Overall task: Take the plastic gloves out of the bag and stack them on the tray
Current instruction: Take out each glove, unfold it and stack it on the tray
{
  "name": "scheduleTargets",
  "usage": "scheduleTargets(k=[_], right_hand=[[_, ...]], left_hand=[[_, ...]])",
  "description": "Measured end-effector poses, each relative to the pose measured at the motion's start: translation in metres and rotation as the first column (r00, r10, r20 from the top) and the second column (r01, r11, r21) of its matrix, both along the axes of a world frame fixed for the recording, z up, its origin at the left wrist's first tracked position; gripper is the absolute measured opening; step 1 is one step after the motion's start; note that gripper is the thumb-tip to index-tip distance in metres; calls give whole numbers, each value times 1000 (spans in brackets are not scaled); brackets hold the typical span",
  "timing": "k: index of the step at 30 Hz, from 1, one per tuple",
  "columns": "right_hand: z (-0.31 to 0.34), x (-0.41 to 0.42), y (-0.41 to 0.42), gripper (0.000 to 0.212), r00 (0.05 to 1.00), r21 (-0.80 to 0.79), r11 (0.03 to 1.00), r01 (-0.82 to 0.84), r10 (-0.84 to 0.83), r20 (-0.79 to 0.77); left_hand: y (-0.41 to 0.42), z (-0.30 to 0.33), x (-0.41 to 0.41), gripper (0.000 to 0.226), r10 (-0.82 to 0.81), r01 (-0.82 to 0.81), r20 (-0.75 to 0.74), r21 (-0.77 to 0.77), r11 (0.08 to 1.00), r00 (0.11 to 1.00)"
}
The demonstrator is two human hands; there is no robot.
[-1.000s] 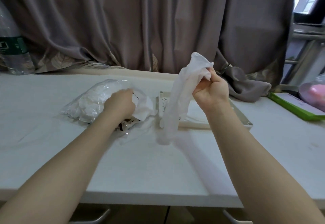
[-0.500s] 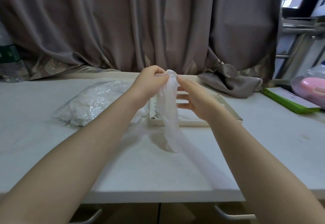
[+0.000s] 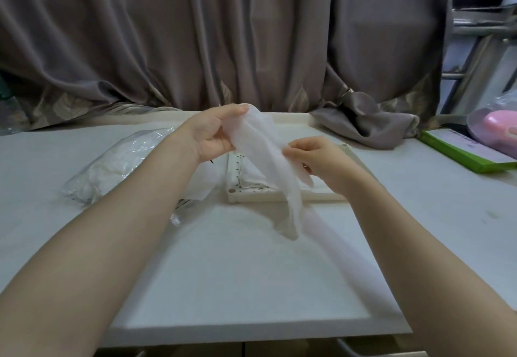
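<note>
A thin translucent plastic glove [image 3: 275, 166] hangs stretched between both hands above the near edge of the white tray [image 3: 257, 195]. My left hand [image 3: 208, 135] pinches its upper end. My right hand [image 3: 319, 158] pinches it lower down at the side. The glove's loose end dangles to the table in front of the tray. The clear bag [image 3: 112, 166] of white gloves lies on the table to the left, partly hidden by my left forearm. Some white gloves lie inside the tray [image 3: 251, 180].
A grey curtain [image 3: 251, 34] hangs behind the white table [image 3: 237, 267], with a bunched end [image 3: 363, 121] resting at the back right. A green-edged box [image 3: 470, 149] and a bag holding a pink thing [image 3: 498, 130] sit at the far right.
My left hand left the bag and took the glove's upper end. My right hand slid down the glove, which now stretches slantwise between both hands.
</note>
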State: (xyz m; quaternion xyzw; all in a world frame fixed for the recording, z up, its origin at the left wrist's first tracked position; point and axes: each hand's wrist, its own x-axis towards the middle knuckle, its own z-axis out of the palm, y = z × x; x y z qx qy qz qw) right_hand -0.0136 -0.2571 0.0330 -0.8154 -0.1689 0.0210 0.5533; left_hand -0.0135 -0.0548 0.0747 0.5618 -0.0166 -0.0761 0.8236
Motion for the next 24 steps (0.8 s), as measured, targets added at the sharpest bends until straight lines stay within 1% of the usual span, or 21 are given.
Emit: scheduleTargets(k=[2, 4, 6, 7, 9, 11, 13, 14, 15, 16, 18, 19, 20, 22, 23, 24], right_hand=[[5, 7, -9, 22, 997, -8, 998, 59, -58, 43], [11, 15, -17, 19, 989, 23, 992, 127, -128, 77], [17, 25, -26, 19, 985, 46, 989, 141, -145, 91], [21, 29, -29, 22, 989, 53, 991, 123, -127, 80], [25, 38, -36, 29, 996, 109, 990, 85, -88, 29], [28, 53, -42, 29, 992, 183, 975, 124, -124, -10], [31, 69, -48, 28, 980, 268, 944, 195, -174, -101], [31, 76, -50, 33, 971, 302, 926, 225, -186, -154], [30, 83, -50, 41, 962, 302, 919, 254, -207, -178], [30, 90, -51, 46, 959, 236, 932, 275, -247, -141], [32, 101, -54, 44, 941, 15, 943, 333, -333, 57], [35, 105, -54, 41, 920, -35, 929, 368, -358, 159], [40, 110, -59, 39, 897, -41, 918, 394, -375, 236], [52, 113, -70, 35, 856, 26, 913, 408, -392, 337], [57, 110, -74, 33, 856, 36, 926, 375, -361, 371], [60, 105, -77, 29, 869, -3, 946, 325, -298, 396]], left_hand=[[1, -1, 7, 9, 2, -2, -12, 63, 998, 1000], [2, -1, 14, 9, -6, 9, -28, 97, 995, 1000], [1, 1, 21, 10, -32, 31, 1, 154, 988, 999], [0, 1, 25, 9, -42, 34, 31, 216, 976, 999], [-2, 2, 34, 6, -38, 10, 74, 350, 937, 997], [-4, 4, 45, 8, -68, 21, 90, 445, 895, 994], [-11, 7, 54, 15, -108, 46, 103, 482, 875, 989], [-17, 8, 59, 19, -112, 42, 120, 475, 879, 986], [-23, 9, 66, 19, -97, 22, 141, 460, 888, 985], [-31, 10, 71, 19, -76, -8, 168, 451, 892, 983], [-45, 11, 83, 18, -46, -57, 208, 462, 885, 977], [-49, 11, 88, 18, -30, -80, 229, 458, 886, 973], [-53, 11, 94, 18, -11, -113, 262, 451, 886, 965], [-58, 13, 106, 19, 13, -165, 332, 435, 885, 943], [-59, 13, 108, 18, 10, -178, 360, 436, 882, 933], [-58, 12, 108, 17, 1, -183, 378, 444, 877, 926]])
